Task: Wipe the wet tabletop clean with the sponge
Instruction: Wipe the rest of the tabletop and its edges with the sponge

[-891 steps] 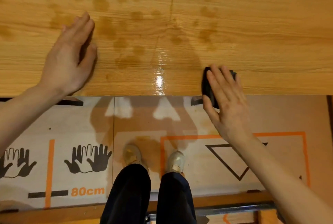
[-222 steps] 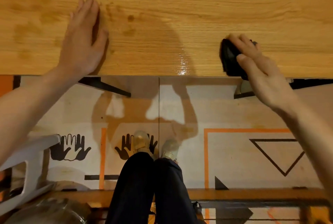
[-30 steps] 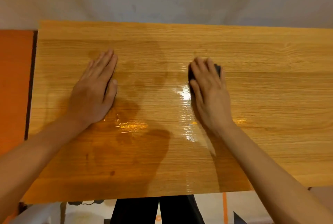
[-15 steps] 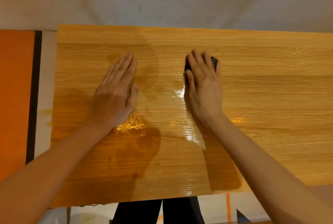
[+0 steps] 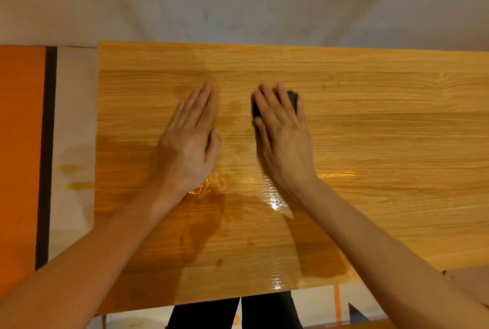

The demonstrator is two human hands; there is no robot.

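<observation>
Wooden table [image 5: 370, 143] glistens wet near its middle. Left hand [image 5: 189, 140] lies flat, grip released, fingers straight. Right hand [image 5: 281, 132], palm down with straight fingers, presses the dark sponge [image 5: 292, 97] onto the table.

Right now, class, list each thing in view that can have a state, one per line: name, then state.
tabletop: wet, glossy film and dark damp patches near the middle and front.
sponge: flat on the tabletop, mostly covered.
right hand: fingers straight, pressing the sponge.
left hand: flat, resting on the tabletop.
</observation>
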